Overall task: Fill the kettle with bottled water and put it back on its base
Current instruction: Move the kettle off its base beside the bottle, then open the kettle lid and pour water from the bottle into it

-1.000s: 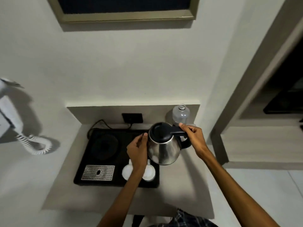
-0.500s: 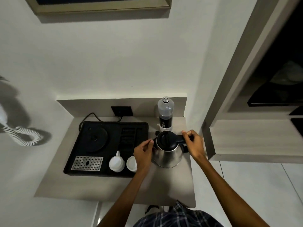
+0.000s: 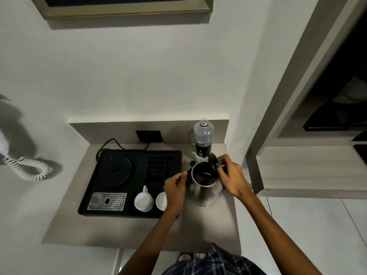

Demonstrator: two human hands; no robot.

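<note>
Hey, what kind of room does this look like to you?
Most likely a hotel room's tea and coffee corner. A black welcome tray holds a kettle base and white cups, an uncapped water bottle stands beside it, and a wall phone's coiled cord hangs to the left.

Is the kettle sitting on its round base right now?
Apart. The head view shows the kettle standing on the bare counter to the right of the tray, while the round base on the tray's left side is uncovered.
</note>
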